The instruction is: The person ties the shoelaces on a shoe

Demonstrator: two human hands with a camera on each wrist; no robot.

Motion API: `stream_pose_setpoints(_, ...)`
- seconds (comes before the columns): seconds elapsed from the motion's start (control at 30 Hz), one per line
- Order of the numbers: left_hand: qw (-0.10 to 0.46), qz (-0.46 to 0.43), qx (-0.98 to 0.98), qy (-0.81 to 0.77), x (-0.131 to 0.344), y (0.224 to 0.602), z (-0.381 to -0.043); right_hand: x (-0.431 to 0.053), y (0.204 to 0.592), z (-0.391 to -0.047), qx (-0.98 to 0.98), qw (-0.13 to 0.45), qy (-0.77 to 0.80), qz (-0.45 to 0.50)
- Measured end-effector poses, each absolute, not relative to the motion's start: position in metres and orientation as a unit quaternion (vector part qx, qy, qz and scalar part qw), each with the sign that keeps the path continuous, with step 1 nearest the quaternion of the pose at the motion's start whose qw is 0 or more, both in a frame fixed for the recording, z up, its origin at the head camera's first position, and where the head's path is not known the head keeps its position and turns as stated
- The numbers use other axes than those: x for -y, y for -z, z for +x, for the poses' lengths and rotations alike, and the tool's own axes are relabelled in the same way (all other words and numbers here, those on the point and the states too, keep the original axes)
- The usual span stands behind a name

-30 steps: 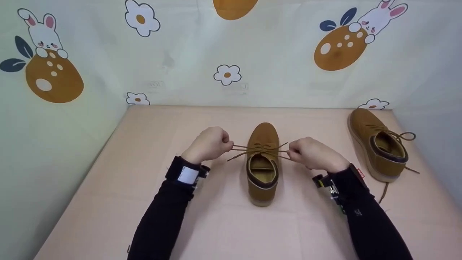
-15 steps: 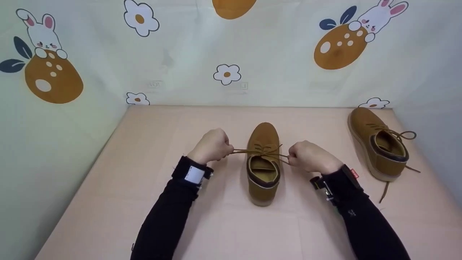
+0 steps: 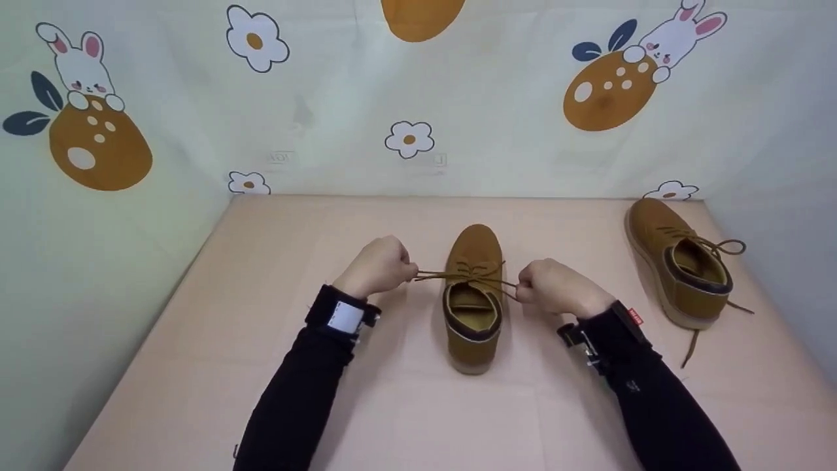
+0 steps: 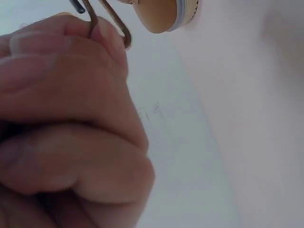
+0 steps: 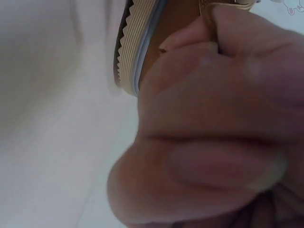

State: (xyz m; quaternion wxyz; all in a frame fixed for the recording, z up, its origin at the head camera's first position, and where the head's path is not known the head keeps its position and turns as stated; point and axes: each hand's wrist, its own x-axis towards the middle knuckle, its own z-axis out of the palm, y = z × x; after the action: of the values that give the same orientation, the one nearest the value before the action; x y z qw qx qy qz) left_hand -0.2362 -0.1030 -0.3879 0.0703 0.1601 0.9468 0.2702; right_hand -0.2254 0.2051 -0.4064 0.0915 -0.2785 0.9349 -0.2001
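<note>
A brown lace-up shoe [image 3: 475,245] stands upright mid-table, its toe pointing away from me. To its left, my left hand [image 3: 378,267] pinches a loop of the shoelace [image 3: 431,275], and the cord is drawn out sideways. In the left wrist view the lace [image 4: 114,19] bends between thumb and curled fingers [image 4: 76,85]. On the other side my right hand [image 3: 556,286] pinches another loop of the same lace. Close to the shoe's sole [image 5: 135,47], the right wrist view has the lace [image 5: 209,21] between thumb and finger. A crossing of the lace lies over the shoe's tongue.
A second brown shoe [image 3: 680,261] stands at the right rear, its lace in a bow with loose ends trailing. The table [image 3: 261,248] has a pale pink cover. Behind it hangs a cloth [image 3: 327,98] printed with rabbits and flowers.
The lace loops have been pulled tighter and the free ends beside the shoe have drawn in. Both hands have shifted slightly and keep hold of the lace. The head view has tilted a little.
</note>
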Motion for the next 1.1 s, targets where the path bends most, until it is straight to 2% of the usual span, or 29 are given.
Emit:
stream_pose_setpoints(0.1, 0.075, 0.164, -0.943, -0.28, 0.106, 0.384, -0.233, -0.208, 0.397, -0.224, -0.937, 0.1, 0.223, -0.25)
stream_pose_setpoints(0.23, 0.076, 0.167, -0.942, -0.282, 0.106, 0.373, -0.225, -0.214, 0.38, -0.217, -0.95, 0.078, 0.216, -0.21)
stream_pose_setpoints(0.37, 0.103, 0.177, -0.935, -0.29, 0.098, 0.362, -0.213, -0.214, 0.368, -0.21, -0.955, 0.067, 0.203, -0.205)
stream_pose_setpoints(0.6, 0.163, 0.202, -0.923, -0.286, 0.075, 0.375, -0.206, -0.203, 0.377, -0.208, -0.924, 0.158, 0.252, -0.24)
stream_pose_setpoints(0.73, 0.171, 0.185, -0.922, -0.294, 0.064, 0.385, -0.206, -0.197, 0.382, -0.207, -0.912, 0.198, 0.265, -0.241)
stream_pose_setpoints(1.0, 0.148, 0.162, -0.928, -0.301, 0.049, 0.393, -0.201, -0.19, 0.389, -0.21, -0.887, 0.256, 0.321, -0.211)
stream_pose_setpoints(1.1, 0.13, 0.168, -0.931, -0.298, 0.046, 0.395, -0.2, -0.188, 0.39, -0.209, -0.881, 0.257, 0.338, -0.21)
